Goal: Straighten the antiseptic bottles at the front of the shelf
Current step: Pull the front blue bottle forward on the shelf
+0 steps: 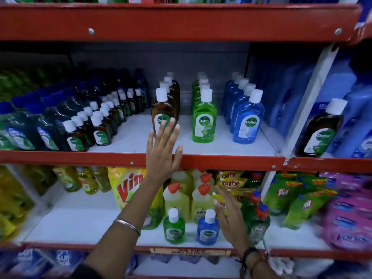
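On the middle shelf [221, 149] three rows of antiseptic bottles run front to back: brown [162, 109], green [204, 119] and blue [248, 121], all upright with white caps. My left hand [163, 150] reaches up with fingers spread, its fingertips resting against the label of the front brown bottle. My right hand [229, 216] hovers open at the lower shelf, just right of a small blue antiseptic bottle [208, 228] and a small green one [174, 228]. It holds nothing.
Small brown bottles [100, 127] and dark green refill bottles [24, 129] fill the middle shelf's left side. A large brown bottle [320, 131] stands in the right bay. Dish-soap bottles [177, 196] and pouches [128, 188] crowd the lower shelf. Red shelf rails [231, 161] run across.
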`<state>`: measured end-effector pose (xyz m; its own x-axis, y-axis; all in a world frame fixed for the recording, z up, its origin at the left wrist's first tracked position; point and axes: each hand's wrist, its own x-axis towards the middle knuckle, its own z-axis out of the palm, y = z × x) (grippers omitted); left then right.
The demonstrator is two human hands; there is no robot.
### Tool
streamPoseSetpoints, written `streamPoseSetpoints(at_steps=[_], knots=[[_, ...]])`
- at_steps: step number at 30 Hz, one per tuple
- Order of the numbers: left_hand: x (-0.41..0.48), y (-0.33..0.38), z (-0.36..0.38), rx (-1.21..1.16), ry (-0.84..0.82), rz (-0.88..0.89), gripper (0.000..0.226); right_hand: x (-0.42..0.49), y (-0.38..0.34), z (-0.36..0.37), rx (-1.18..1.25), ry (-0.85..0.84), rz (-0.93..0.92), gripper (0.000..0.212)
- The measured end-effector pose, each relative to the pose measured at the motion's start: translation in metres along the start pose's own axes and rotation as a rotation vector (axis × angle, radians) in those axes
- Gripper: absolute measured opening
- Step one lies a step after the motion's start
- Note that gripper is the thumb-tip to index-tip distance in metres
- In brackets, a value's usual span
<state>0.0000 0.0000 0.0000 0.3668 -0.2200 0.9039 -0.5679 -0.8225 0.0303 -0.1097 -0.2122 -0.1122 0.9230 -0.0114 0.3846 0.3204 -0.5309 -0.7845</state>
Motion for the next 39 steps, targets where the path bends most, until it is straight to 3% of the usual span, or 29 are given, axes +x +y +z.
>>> streamPoseSetpoints(at_steps=[3,6,11,15,25,28,31,36,39], knots=[[-0.004,-0.012,0.005,0.068,-0.057,-0.105,0.054,-0.007,0.027,0.006,0.029,-0.197,0.137,0.061],[-0.009,-0.016,0.011,0.166,-0.099,-0.073,0.054,-0.01,0.047,0.011,0.087,-0.32,0.256,0.066],[-0.009,-0.021,0.017,0.232,-0.072,-0.071,0.054,-0.004,0.048,0.01,0.081,-0.342,0.269,0.029],[-0.009,-0.02,0.017,0.245,-0.074,-0.066,0.054,0.007,0.03,-0.006,0.126,-0.335,0.224,0.025],[-0.008,-0.016,0.014,0.223,-0.086,-0.088,0.054,0.069,-0.078,-0.094,0.306,-0.022,-0.065,0.028],[-0.008,-0.016,0.013,0.215,-0.095,-0.093,0.054,0.091,-0.106,-0.122,0.256,0.124,-0.194,0.033],[-0.008,-0.016,0.013,0.22,-0.102,-0.094,0.053,0.116,-0.131,-0.147,0.223,0.254,-0.308,0.025],[-0.008,-0.016,0.012,0.224,-0.113,-0.096,0.052,0.161,-0.129,-0.168,0.176,0.439,-0.293,0.025],[-0.008,-0.016,0.012,0.224,-0.104,-0.097,0.052,0.18,-0.112,-0.167,0.132,0.46,-0.228,0.031]])
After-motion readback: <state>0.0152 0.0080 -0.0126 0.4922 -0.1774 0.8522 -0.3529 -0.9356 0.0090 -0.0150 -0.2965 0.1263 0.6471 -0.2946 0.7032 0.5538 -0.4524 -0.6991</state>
